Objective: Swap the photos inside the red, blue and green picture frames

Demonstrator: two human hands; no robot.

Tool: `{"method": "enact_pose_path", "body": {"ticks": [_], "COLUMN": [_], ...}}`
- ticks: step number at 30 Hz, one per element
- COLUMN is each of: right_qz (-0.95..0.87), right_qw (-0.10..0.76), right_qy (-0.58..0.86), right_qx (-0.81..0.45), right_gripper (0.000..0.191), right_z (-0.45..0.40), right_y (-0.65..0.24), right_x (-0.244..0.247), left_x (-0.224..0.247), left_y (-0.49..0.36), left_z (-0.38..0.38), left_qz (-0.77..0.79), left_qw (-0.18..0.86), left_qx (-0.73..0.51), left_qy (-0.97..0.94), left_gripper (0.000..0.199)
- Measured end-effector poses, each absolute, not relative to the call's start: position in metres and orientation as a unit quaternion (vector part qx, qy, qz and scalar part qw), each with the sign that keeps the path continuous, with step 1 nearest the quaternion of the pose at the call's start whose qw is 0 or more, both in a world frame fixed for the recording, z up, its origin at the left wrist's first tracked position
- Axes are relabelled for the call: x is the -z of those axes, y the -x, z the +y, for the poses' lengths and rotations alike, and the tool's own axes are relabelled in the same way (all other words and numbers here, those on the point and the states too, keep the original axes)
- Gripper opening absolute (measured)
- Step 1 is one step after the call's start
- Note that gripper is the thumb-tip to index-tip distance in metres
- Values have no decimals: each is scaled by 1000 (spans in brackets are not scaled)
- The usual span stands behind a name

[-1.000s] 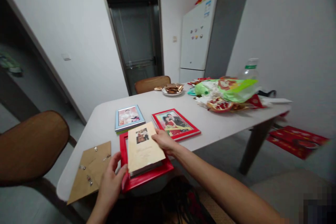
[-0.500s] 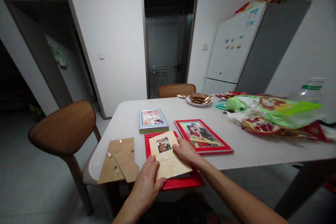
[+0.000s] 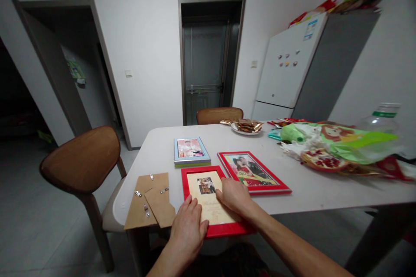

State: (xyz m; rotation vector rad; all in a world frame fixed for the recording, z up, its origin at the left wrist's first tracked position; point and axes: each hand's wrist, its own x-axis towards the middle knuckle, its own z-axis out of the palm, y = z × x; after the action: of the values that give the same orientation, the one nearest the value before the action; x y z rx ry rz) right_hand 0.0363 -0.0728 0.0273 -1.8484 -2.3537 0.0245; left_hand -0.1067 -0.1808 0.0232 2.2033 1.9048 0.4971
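Note:
A cream photo card (image 3: 212, 210) with a small picture and printed lettering lies within the red picture frame (image 3: 224, 229) at the table's front edge. My left hand (image 3: 189, 225) is closed at the card's lower left side, thumb and fingers on its edge. On the right side, my right hand (image 3: 234, 195) has its bent fingers on the card's edge. The card's right edge is partly hidden by that hand. To the left lies a brown backing board (image 3: 143, 186) with metal clips and a stand leg.
Another red picture frame (image 3: 271, 177) lies to the right, and a light blue picture frame (image 3: 203, 156) behind. Farther right are a cut pomegranate (image 3: 321, 159), a green plastic bag (image 3: 354, 149) and a clear bottle (image 3: 378, 123). A plate (image 3: 248, 133) holds wrapped snacks. Chairs (image 3: 81, 158) stand around.
The photo card has gone down from above the red frame, tilted, to lying lined up inside it. Both hands moved down with it. The view has shifted slightly.

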Motion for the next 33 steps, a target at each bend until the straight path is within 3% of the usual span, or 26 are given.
{"method": "enact_pose_path", "body": {"ticks": [6, 13, 19, 28, 33], "right_qz": [-798, -885, -910, -869, -850], "right_qw": [103, 217, 183, 307, 302], "right_qy": [594, 396, 351, 326, 375], "right_qx": [-17, -114, -127, -210, -214], "right_gripper": [33, 34, 48, 40, 39], "right_z": [-75, -117, -149, -144, -137], "right_y": [-40, 21, 93, 36, -47], "right_x": [-27, -36, -26, -50, -52], "left_x": [-20, -1, 23, -23, -38], "left_y": [121, 230, 275, 221, 148], "left_z": [-191, -214, -215, -212, -201], "left_qz": [627, 739, 748, 691, 628], "left_qw": [103, 17, -22, -23, 37], "left_qx": [-215, -196, -209, -291, -274], "left_qy": [-741, -644, -630, -662, -728], "left_gripper": [48, 61, 45, 40, 40]}}
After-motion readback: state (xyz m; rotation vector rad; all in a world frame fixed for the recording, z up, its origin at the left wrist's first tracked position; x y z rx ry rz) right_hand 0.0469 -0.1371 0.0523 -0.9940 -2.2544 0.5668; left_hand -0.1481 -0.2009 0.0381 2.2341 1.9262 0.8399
